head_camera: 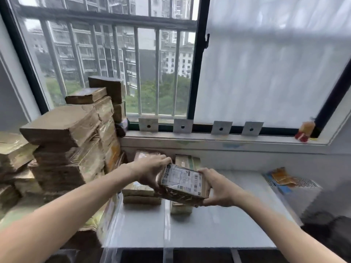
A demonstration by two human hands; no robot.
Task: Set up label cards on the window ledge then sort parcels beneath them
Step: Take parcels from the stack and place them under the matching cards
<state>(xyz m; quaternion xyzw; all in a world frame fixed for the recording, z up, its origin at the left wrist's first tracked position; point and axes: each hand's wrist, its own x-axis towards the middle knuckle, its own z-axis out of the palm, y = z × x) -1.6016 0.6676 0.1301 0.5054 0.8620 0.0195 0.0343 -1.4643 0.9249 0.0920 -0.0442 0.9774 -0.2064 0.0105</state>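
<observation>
1. At the far left stands a tall pile of brown parcels, wrapped in tape and stacked unevenly; it reaches up in front of the window and leans close to the left end of the window ledge; lower parcels at the left edge are blurred.
2. The left hand comes in from the lower left; its fingers are curled over the top left corner of a parcel with a white label and its thumb is on the near side, so it is grasping this parcel.
3. Behind and under the left hand, a short stack of parcels lies on the white table, below the first label card; another parcel lies further back against the wall.
4. The held parcel is in the air above the table, tilted, with the printed label and barcodes facing up; it is between both hands, roughly below the second label card; one more stack is partly hidden under it.
5. The right hand comes from the lower right; its fingers wrap the right edge of the same parcel and the thumb presses underneath, so it is grasping too.
6. On the ledge, four grey square cards stand against the window frame, each with a dark dot in the middle; the third label card and the fourth label card are right of the hands.
7. Further right, an orange packet lies on the table near the wall; a small bottle stands at the right end of the ledge.
</observation>
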